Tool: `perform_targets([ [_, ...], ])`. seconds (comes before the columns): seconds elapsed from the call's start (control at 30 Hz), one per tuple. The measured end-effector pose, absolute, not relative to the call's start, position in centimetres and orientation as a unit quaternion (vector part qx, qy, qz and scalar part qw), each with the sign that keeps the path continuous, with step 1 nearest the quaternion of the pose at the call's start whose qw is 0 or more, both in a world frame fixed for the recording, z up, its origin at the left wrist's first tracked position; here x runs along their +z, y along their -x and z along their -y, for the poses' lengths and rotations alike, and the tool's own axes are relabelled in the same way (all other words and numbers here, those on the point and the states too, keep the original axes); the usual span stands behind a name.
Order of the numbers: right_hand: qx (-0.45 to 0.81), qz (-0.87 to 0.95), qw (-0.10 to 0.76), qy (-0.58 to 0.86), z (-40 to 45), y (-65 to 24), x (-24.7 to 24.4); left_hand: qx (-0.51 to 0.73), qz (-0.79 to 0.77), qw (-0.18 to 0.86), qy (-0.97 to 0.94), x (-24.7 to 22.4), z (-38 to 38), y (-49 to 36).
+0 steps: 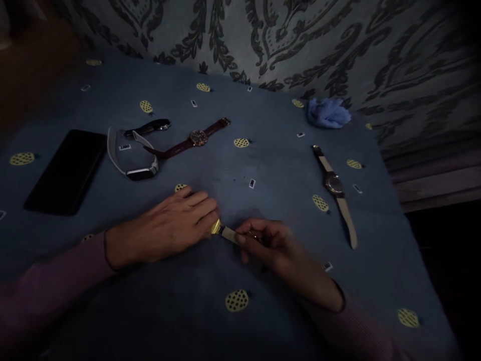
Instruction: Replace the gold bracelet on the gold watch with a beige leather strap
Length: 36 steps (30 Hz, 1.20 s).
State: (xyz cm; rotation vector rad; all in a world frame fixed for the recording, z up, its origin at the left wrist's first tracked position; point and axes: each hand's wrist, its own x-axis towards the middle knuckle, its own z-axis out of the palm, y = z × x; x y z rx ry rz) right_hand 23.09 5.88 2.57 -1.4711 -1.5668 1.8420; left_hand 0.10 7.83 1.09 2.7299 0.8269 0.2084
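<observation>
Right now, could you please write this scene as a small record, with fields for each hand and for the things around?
Left hand: over a gold-coloured watch, partly covering it; exact grip hidden
Right hand: pinching the pale strap beside that watch
Left side: flat black rectangular device, smartwatch with light grey strap, watch with black strap
Beyond hands: round-dialled watch with reddish-brown strap
Right side: beige-strapped watch, crumpled blue cloth
Surface: blue tablecloth with yellow pineapples
</observation>
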Motion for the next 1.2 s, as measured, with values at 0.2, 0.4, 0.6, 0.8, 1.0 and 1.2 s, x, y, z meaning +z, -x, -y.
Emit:
perform_targets([
  [0.2,0.653,0.537,0.162,0.509,-6.0,-23.3,2.6,0.078,-0.284,0.143,-0.945,0.6,-8.0,0.1],
  [0.4,0.67,0.526,0.157,0.5,-6.2,-23.7,2.5,0.104,-0.29,0.197,-0.931,1.0,-8.3,0.2],
  [0.6,0.68,0.517,0.148,0.498,-6.3,-23.7,2.7,0.104,-0.287,0.242,-0.921,1.8,-8.2,0.4],
  [0.8,0.685,0.514,0.155,0.492,-6.4,-23.7,2.7,0.103,-0.289,0.241,-0.921,1.8,-8.3,0.3],
  [1.0,0.69,0.505,0.159,0.493,-6.3,-23.7,2.6,0.097,-0.288,0.239,-0.922,2.0,-8.3,0.2],
  [1.2,0.689,0.509,0.16,0.491,-6.3,-23.7,2.6,0.103,-0.285,0.244,-0.921,2.1,-8.3,0.2],
])
